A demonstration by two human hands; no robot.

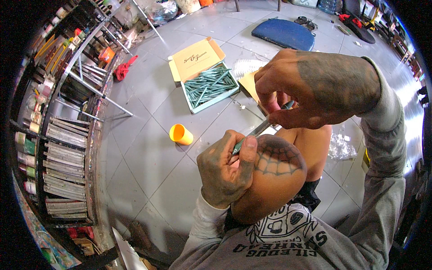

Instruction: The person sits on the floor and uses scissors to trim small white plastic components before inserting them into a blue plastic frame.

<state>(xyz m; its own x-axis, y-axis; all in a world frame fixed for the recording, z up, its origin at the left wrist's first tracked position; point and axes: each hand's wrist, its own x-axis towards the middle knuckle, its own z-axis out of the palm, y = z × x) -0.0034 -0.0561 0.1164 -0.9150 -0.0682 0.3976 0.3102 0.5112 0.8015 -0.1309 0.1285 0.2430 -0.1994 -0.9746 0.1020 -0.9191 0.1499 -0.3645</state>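
Observation:
Above my bent knee, both hands hold one slim teal pen (262, 127) slantwise. My left hand (228, 167) is closed round its lower end, thumb pressed along it. The upper part is pinched in the fingers of my right hand (310, 90), and a short dark teal end (288, 105) shows between them. My curled fingers hide part of the pen, so I cannot tell whether it is one piece or two. Beyond my left hand, an open cardboard box (194, 109) lies on the floor, with its lid folded back. Many similar teal pens (210, 85) lie loosely heaped in it.
An orange-yellow cup (181, 134) stands on the grey tiled floor, left of my hands. Clear plastic wrapping (342, 146) lies by my right forearm. A blue cushion (283, 34) rests farther off. Along the left runs a crowded shelf (67, 166) beside a metal frame (92, 87).

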